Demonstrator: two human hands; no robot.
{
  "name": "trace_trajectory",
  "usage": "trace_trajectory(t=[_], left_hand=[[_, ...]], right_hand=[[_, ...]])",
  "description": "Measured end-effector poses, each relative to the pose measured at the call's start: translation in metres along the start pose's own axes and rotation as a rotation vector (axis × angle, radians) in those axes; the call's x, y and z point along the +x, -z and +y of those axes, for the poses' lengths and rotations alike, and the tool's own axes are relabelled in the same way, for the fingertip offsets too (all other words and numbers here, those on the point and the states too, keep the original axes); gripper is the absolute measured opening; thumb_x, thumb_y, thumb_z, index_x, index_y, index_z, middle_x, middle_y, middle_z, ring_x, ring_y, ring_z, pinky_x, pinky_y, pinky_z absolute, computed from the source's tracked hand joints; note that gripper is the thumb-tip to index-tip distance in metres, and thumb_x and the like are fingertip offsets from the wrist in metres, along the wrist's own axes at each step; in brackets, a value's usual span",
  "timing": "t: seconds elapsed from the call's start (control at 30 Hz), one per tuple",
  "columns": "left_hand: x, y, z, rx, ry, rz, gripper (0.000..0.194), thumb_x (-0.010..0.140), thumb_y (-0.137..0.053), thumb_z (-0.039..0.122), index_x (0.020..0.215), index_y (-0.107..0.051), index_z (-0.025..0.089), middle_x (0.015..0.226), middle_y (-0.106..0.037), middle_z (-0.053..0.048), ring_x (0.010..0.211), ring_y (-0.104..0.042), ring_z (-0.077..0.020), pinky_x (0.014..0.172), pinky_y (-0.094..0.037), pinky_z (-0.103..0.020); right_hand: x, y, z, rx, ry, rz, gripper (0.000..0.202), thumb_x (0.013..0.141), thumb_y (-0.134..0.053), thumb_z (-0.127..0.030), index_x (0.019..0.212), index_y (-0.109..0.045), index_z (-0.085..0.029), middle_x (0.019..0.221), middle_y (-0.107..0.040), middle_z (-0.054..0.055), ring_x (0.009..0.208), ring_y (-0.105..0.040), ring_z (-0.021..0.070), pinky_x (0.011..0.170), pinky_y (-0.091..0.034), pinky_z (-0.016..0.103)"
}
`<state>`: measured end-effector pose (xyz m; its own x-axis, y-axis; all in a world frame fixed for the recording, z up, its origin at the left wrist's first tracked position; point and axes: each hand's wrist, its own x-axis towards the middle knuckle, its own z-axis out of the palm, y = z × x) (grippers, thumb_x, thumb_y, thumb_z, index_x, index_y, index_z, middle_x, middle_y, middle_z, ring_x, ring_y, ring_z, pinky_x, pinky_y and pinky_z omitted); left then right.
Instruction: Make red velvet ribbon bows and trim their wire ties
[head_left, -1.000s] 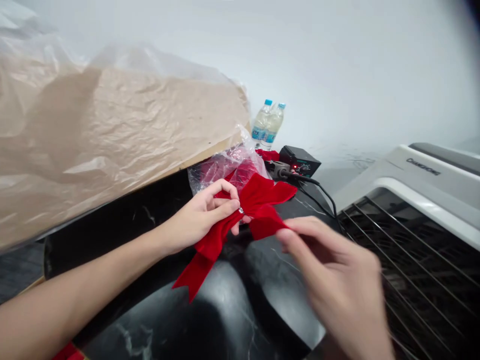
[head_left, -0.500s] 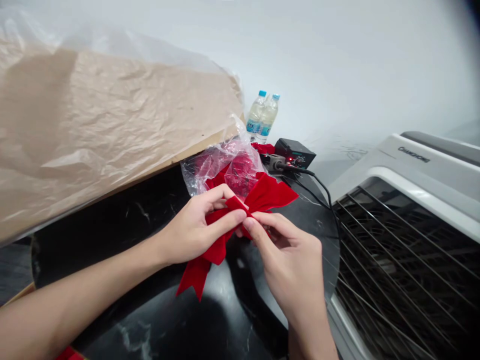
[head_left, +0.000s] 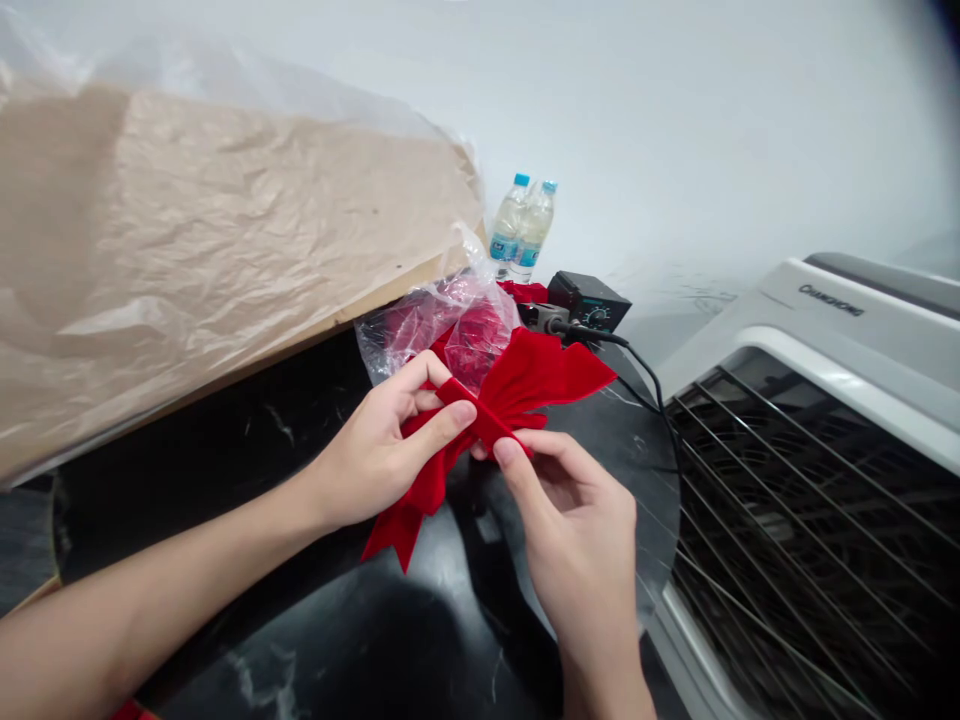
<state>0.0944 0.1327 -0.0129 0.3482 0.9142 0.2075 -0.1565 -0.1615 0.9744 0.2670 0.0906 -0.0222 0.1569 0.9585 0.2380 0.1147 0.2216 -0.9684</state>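
Note:
Over the black marbled table [head_left: 285, 610], a red velvety ribbon bow [head_left: 525, 375] is held between both hands. My left hand [head_left: 390, 430] pinches its middle, with the thumb lying on a narrow red band that crosses the centre. My right hand [head_left: 570, 510] grips the lower end of that band between thumb and forefinger. One loop of the bow fans out to the upper right; a notched tail hangs down at the lower left. The fingers beneath the fabric are partly hidden.
Just behind the bow lies a clear plastic bag [head_left: 442, 320] with red material inside. Two bottles [head_left: 517, 225] stand near the wall, beside a black control box [head_left: 589, 300] with a cable. A plastic-covered brown board [head_left: 285, 210] leans at left; a white heater [head_left: 810, 350] is at right.
My right hand has drawn slightly down and away from my left, so more of the narrow band shows between them. The upper right loop is spread wider. The view has shifted a little.

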Motion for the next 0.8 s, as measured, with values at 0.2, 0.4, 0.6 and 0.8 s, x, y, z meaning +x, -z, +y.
trace_trajectory(t=[0.2,0.4,0.6,0.8], left_hand=[[0.004,-0.003,0.004,-0.065,0.026,0.060,0.023,0.090,-0.080,0.028,0.088,-0.059,0.018,0.065,-0.070,0.006,0.050,-0.058,-0.0054,0.048,-0.041,-0.013],[0.005,-0.005,0.007,-0.056,-0.004,0.137,0.016,0.082,-0.086,0.022,0.089,-0.074,0.015,0.085,-0.078,-0.001,0.077,-0.072,-0.0131,0.070,-0.057,-0.017],[0.005,-0.005,0.009,-0.045,0.015,0.190,0.016,0.073,-0.090,0.014,0.086,-0.081,0.015,0.084,-0.080,0.000,0.077,-0.074,-0.0135,0.072,-0.059,-0.015],[0.005,-0.004,0.010,-0.009,0.020,0.204,0.017,0.073,-0.090,0.012,0.088,-0.085,0.019,0.084,-0.082,0.002,0.075,-0.075,-0.0111,0.071,-0.058,-0.011]], right_hand=[[-0.006,-0.006,0.000,0.085,0.018,0.050,0.015,0.089,-0.078,-0.033,0.083,-0.072,-0.021,0.083,-0.075,0.002,0.077,-0.072,0.0163,0.073,-0.061,0.027],[-0.009,-0.011,0.002,0.104,0.087,0.138,0.013,0.088,-0.078,-0.027,0.080,-0.071,-0.020,0.093,-0.076,0.005,0.084,-0.074,0.0171,0.079,-0.063,0.028],[-0.010,-0.012,0.006,0.162,0.093,0.163,0.010,0.085,-0.081,-0.024,0.080,-0.074,-0.019,0.085,-0.077,0.003,0.077,-0.075,0.0152,0.076,-0.064,0.026],[-0.009,-0.011,0.006,0.201,0.095,0.133,0.009,0.086,-0.080,-0.022,0.081,-0.073,-0.018,0.080,-0.078,0.002,0.074,-0.076,0.0128,0.072,-0.063,0.020]])
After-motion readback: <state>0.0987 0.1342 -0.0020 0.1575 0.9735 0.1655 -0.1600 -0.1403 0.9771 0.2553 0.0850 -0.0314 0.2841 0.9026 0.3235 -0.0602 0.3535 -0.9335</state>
